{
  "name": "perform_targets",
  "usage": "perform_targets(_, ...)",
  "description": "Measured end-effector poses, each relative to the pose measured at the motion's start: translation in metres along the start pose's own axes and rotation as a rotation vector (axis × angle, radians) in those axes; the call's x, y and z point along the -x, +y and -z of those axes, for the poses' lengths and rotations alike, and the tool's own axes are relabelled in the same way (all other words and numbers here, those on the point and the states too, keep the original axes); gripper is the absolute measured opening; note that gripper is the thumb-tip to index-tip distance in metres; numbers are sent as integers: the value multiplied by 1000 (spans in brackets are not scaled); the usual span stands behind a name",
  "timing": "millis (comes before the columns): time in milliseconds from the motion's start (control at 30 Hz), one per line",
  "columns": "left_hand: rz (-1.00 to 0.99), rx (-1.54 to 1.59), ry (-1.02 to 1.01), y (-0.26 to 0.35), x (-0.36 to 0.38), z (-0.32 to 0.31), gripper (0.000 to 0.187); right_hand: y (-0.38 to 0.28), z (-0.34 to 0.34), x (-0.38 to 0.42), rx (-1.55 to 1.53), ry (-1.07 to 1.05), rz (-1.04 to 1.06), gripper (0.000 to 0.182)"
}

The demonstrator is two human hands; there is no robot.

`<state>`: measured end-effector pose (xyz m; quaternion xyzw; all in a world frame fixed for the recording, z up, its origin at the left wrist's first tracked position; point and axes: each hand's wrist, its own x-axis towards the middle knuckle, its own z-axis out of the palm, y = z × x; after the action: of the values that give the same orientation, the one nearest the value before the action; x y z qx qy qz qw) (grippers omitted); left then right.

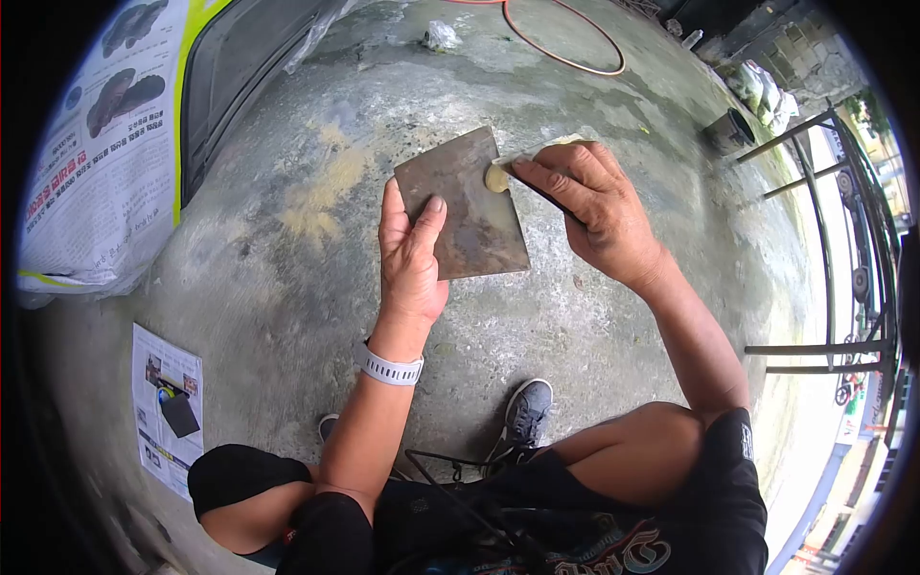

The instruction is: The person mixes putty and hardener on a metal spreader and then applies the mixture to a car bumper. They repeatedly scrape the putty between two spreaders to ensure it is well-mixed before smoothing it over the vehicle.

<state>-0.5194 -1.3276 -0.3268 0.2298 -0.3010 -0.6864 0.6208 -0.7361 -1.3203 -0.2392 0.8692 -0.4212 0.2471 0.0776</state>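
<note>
My left hand (414,251) holds a flat grey-brown metal plate (465,216) by its left side, thumb on top and fingers beneath. The plate is tilted, and its surface looks smeared and stained. At its upper right edge, my right hand (596,206) pinches a thin dark flat tool (537,184). A lump of yellowish-tan paste (496,179) sits between the end of that tool and the plate. Part of the tool is hidden behind my right fingers.
Tan powder (331,182) is scattered on the concrete floor. A newspaper sheet (168,460) with a dark block (179,414) lies lower left. A panel covered in newspaper (115,144) stands upper left. A hose (618,67), bucket (730,132) and metal rack (815,192) are beyond.
</note>
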Motion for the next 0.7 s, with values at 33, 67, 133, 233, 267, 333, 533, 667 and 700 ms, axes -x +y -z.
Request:
perform_targets(33, 1, -1, 0, -2, 0, -1, 42, -4, 0, -1, 38, 1, 38, 56)
perform_targets(67, -39, -38, 10, -4, 0, -1, 44, -7, 0, 1, 37, 1, 37, 56)
perform_targets(133, -85, -74, 20, -6, -1, 0, 47, -11, -2, 4, 25, -77, 53, 54)
perform_targets(233, -97, -100, 53, -9, 2, 5, 48, -21, -4, 6, 7, -115, 80, 53)
perform_targets(267, -98, -117, 89, -10, 2, 4, 46, -23, -5, 7, 15, -160, 90, 53)
perform_targets(333, -113, -138, 120, -7, -2, 2, 43, -24, -4, 2, -47, -166, 96, 54)
perform_targets(533, 162, 245, -28, 7, 2, -7, 37, -3, -24, 8, -1, 133, 216, 53)
perform_targets(667, 183, 256, -22, 0, 0, 8, 38, 30, -34, 23, 89, 136, 97, 52)
perform_targets(700, 177, 229, -32, 1, 0, 8, 38, 30, -31, 21, 71, 159, 56, 52)
